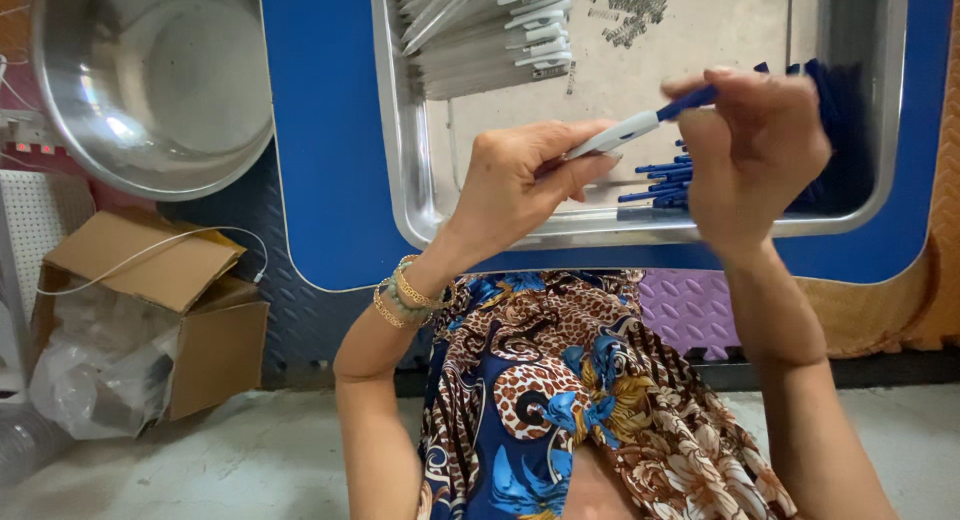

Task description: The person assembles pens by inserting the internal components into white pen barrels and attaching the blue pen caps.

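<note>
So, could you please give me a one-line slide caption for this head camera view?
Left hand and right hand hold a white-and-blue pen above a steel tray of pen parts.

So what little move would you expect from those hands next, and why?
Probably pressing the blue part further into the white pen barrel. The right hand pinches the blue piece at the barrel's end while the left hand grips the barrel, and both pieces line up.

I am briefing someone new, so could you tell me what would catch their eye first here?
At centre, the left hand and right hand hold a white and blue pen between them over a steel tray on a blue table. A shiny steel bowl sits at upper left.
</note>
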